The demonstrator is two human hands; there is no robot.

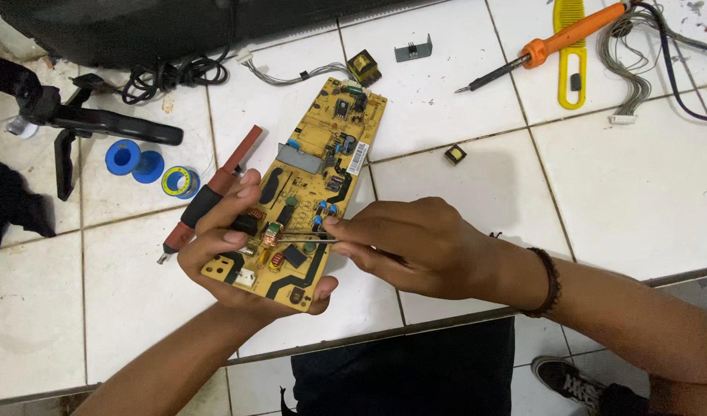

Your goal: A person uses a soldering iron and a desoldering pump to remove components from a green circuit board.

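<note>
An informal electronics repair spot on a white tiled floor (646,192): a soldering iron (554,48), solder spools (181,182), loose components (455,155), wire bundles (638,69) and a yellow circuit board (307,185) lie spread about.

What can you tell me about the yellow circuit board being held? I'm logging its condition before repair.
The long rectangular yellow circuit board looks like a rigid power board with black printed patches, blue capacitors, copper-wound coils, a grey metal heat sink and white connectors. It lies face up, slanting away over the white tiled floor. The left hand cups its near end from beneath, thumb on top. The right hand holds thin metal tweezers whose tips meet a copper coil near that end.
</note>
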